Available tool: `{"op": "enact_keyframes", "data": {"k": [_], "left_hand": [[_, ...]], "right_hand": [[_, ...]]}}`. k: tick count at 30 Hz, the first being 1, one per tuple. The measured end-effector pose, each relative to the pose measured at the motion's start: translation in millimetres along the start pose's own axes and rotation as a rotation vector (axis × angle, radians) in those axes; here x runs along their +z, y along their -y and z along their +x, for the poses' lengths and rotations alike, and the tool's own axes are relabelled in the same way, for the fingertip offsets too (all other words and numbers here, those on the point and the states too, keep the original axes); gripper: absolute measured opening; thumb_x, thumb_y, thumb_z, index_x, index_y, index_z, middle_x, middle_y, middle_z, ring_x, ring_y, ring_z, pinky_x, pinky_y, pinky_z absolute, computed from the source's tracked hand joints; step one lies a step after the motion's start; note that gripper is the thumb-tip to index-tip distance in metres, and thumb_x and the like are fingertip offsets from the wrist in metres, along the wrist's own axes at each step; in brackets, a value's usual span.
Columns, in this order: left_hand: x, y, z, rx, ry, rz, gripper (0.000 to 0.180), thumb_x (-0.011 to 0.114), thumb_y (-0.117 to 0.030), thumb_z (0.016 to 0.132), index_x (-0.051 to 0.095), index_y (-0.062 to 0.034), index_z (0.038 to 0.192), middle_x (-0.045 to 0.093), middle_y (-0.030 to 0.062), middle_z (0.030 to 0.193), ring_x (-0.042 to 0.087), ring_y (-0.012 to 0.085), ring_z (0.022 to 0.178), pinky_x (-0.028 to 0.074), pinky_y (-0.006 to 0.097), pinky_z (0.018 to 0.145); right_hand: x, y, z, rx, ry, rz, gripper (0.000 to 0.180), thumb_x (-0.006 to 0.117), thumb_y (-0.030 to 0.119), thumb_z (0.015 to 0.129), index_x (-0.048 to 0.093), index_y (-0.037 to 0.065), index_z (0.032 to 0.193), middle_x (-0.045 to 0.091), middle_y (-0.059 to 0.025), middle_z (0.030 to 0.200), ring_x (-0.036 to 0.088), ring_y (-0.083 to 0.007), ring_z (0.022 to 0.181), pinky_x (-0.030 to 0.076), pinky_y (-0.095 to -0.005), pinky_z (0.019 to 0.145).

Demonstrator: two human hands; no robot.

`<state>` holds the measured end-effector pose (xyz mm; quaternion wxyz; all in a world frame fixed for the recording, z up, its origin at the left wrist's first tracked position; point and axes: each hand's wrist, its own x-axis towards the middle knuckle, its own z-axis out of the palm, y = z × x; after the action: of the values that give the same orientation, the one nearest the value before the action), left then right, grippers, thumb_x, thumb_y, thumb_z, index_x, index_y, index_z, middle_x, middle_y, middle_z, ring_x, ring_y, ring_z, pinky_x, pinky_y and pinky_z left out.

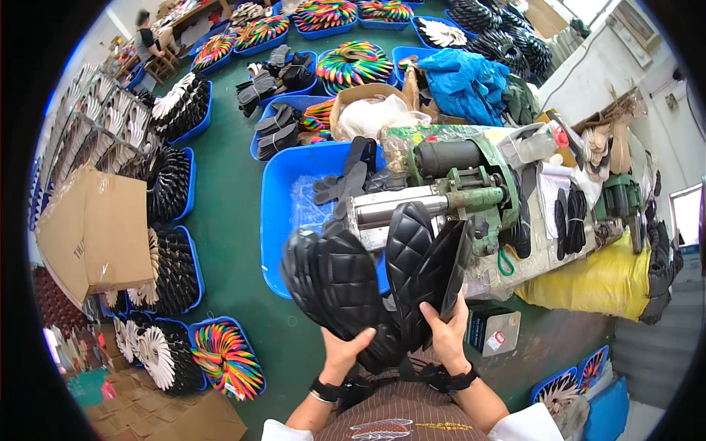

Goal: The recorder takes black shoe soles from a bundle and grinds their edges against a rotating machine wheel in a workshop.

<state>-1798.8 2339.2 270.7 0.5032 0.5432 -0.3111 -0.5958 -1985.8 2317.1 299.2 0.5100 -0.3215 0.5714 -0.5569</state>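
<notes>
Surroundings: green metal press machine with a steel cylinder (441,195) sits on the cluttered worktop (588,283) directly behind the hands. Big blue plastic tub (283,220) to its left, holding loose black pieces. Small grey box with a label (493,328) just right of the right hand, low beside the worktop. Floor is green, ringed with blue trays of rainbow-coloured soles (228,360) and of black-and-white ones; brown cardboard box (95,228) far left.

Held item: fanned stack of black quilted foam insoles (375,272), up in front of the machine, hiding its lower front.

Left hand (343,351): grip clenched on the stack's lower left edge.
Right hand (446,331): grip clenched on the lower right, fingers wrapped behind the end pieces.

Orientation: long axes run roughly up-down in frame, rounded ends up toward the machine, fanning left to right; rightmost pieces seen nearly edge-on.
</notes>
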Motion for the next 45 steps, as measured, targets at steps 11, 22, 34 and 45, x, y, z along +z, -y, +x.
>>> {"op": "enact_keyframes", "data": {"k": [11,22,34,45], "left_hand": [[-62.9,-12.6,25.8,-0.081,-0.058,-0.223,0.060,0.066,-0.008,0.071,0.046,0.0054,0.126,0.060,0.0158,0.114,0.060,0.0262,0.103,0.049,0.037,0.092],[-53.5,-0.3,12.9,-0.084,-0.045,-0.254,0.060,0.068,-0.007,0.070,0.046,0.0059,0.125,0.060,0.0155,0.113,0.062,0.0252,0.099,0.051,0.036,0.089],[-49.1,-1.0,-2.7,-0.088,-0.038,-0.276,0.057,0.068,-0.005,0.070,0.049,0.0076,0.123,0.061,0.0161,0.111,0.064,0.0249,0.096,0.053,0.036,0.087],[-43.0,-0.8,-3.7,-0.116,0.002,-0.216,0.058,0.074,-0.006,0.067,0.053,0.0084,0.119,0.062,0.0166,0.111,0.063,0.0244,0.097,0.051,0.035,0.089]], "right_hand": [[-20.5,-91.0,17.8,0.021,-0.079,-0.220,0.048,0.067,-0.004,0.082,0.046,-0.001,0.124,0.058,-0.0095,0.115,0.055,-0.0162,0.104,0.044,-0.0300,0.091],[-31.2,-78.0,-19.3,-0.239,0.007,-0.502,0.088,0.058,-0.010,0.072,0.018,0.003,0.149,0.063,-0.0258,0.111,0.065,-0.0322,0.103,0.050,-0.0337,0.086],[-3.7,-72.0,-2.6,-0.302,-0.017,-0.703,0.071,0.065,-0.002,0.076,0.034,0.006,0.139,0.062,-0.0283,0.104,0.064,-0.0441,0.090,0.052,-0.0473,0.075],[21.3,-49.4,70.6,-0.039,-0.101,-0.819,0.074,0.083,0.035,0.070,0.042,0.000,0.121,0.066,-0.0215,0.088,0.067,-0.0325,0.079,0.052,-0.0417,0.069]]}}
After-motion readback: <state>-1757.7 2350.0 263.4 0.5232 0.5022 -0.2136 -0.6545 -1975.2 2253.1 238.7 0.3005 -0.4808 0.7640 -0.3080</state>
